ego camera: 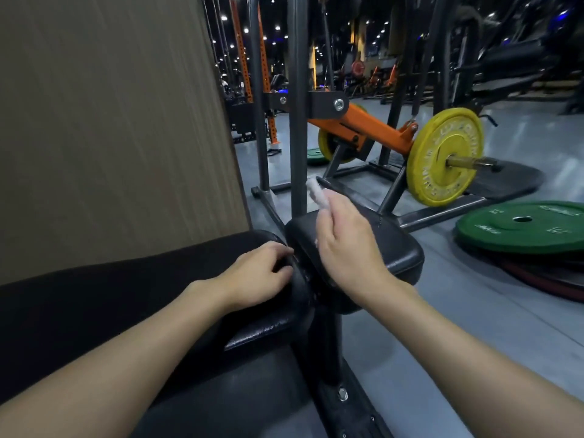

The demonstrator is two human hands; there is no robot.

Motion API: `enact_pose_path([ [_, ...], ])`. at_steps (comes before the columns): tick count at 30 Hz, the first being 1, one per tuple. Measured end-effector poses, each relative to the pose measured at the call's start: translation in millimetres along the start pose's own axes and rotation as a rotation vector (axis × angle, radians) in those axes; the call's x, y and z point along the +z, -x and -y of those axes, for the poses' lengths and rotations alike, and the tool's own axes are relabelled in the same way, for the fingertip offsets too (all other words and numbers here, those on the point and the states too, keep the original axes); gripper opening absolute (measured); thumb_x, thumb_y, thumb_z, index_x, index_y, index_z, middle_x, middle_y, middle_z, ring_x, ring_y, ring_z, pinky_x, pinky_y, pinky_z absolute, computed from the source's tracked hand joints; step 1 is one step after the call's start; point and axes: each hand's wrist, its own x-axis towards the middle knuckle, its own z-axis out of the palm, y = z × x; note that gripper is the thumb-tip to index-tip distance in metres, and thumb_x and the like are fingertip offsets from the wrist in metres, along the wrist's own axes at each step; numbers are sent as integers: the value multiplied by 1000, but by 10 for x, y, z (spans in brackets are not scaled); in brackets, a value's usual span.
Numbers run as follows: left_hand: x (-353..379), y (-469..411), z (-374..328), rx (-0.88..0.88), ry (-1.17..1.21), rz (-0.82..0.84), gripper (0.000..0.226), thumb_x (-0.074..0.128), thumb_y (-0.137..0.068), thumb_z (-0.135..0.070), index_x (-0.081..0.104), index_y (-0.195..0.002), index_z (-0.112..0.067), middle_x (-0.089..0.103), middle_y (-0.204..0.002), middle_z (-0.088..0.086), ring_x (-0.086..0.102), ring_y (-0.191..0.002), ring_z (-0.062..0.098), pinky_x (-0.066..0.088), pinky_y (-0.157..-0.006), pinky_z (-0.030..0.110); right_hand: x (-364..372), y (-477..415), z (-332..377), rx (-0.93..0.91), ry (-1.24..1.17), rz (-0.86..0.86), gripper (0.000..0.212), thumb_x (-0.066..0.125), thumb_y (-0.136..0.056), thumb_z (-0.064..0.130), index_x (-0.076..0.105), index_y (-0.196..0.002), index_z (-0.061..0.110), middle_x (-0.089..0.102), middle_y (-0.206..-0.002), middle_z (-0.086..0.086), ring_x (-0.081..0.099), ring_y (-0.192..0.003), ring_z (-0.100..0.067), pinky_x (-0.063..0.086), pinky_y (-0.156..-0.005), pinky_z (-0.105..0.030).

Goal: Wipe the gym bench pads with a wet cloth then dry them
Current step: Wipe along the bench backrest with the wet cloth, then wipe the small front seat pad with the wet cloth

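Right hand (344, 241) was over the small black vinyl seat pad (395, 248), fingers pressed together and pinching a crumpled white cloth (317, 192). The wad poked out just past the fingertips, seemingly lifted off the pad. Left hand (256, 273) sat alongside, fingers curled over the rounded end of the long black vinyl bench pad (94, 311). That cloth looked light, soft and limp, so bunching it under all the fingers would suit. Wet or dry, I couldn't tell. The pads looked firm and smooth, probably slick once damp. Beyond the fingertips stood a round yellow weight plate (442, 156).
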Motion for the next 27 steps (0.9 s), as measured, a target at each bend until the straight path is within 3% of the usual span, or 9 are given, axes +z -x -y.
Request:
enact_pose_path([
  [2, 49, -186, -12, -26, -95, 98, 58, 51, -96, -45, 42, -147, -18, 36, -156, -5, 28, -145, 14, 14, -120, 51, -9, 46, -237, -106, 447, 373, 28, 27, -105, 30, 52, -106, 16, 54, -106, 2, 48, -117, -24, 30, -109, -44],
  [5, 68, -403, 8, -4, -197, 217, 63, 47, -91, -62, 52, -136, -18, 34, -152, -5, 19, -147, 13, 2, -117, 61, -25, 202, -498, -85, 727, 725, 59, 8, -101, 43, 31, -148, 14, 30, -157, -7, 20, -148, -24, 11, -120, -44],
  [8, 69, -500, 133, 45, -174, 209, 71, 46, -85, -71, 56, -128, -15, 39, -143, -6, 31, -139, 11, 1, -117, 62, -42, 159, -483, -108, 739, 746, 70, -2, -96, 48, 13, -156, 16, 11, -165, -6, 6, -152, -22, 5, -121, -40],
  [10, 88, -497, 230, 90, -170, 195, 84, 40, -82, -77, 47, -140, -18, 33, -152, -5, 22, -144, 9, -2, -118, 60, 2, 53, -476, -37, 719, 817, 60, 11, -103, 42, 7, -158, 17, 2, -166, -3, -2, -152, -18, -1, -121, -38],
  [12, 124, -477, 284, 108, -191, 163, 87, 39, -83, -76, 39, -148, -18, 24, -160, -3, 9, -150, 8, -4, -119, 58, 40, 4, -480, -37, 744, 838, 66, 4, -100, 47, 2, -158, 17, -3, -167, -3, -6, -152, -18, -4, -121, -38],
  [14, 148, -465, 271, 100, -198, 126, 82, 39, -87, -71, 36, -150, -17, 22, -161, -2, 7, -150, 9, -5, -120, 56, 43, 28, -519, -78, 746, 797, 78, -6, -91, 52, 7, -158, 15, 2, -166, -7, -1, -153, -21, -3, -120, -40],
  [19, 175, -476, 227, 87, -205, 109, 73, 36, -89, -64, 36, -147, -20, 23, -157, -6, 8, -148, 6, -4, -121, 54, -44, 102, -579, -245, 754, 669, 56, 24, -104, 43, 42, -147, 13, 42, -153, -9, 35, -144, -25, 26, -115, -46],
  [23, 173, -471, 249, 87, -176, 118, 88, 19, -78, -73, 29, -151, -24, 20, -158, -12, 5, -147, 0, -6, -122, 49, -26, 114, -550, -145, 623, 796, 73, -3, -98, 56, 15, -158, 18, 11, -166, -7, 0, -153, -22, 3, -121, -47],
  [27, 196, -470, 252, 31, -141, 69, 72, 33, -99, -49, 5, -158, -19, 6, -165, -7, -7, -148, 1, -11, -122, 39, -32, 5, -458, -77, 622, 881, 81, -9, -88, 57, 1, -158, 18, -5, -166, -5, -15, -151, -18, -9, -121, -42],
])
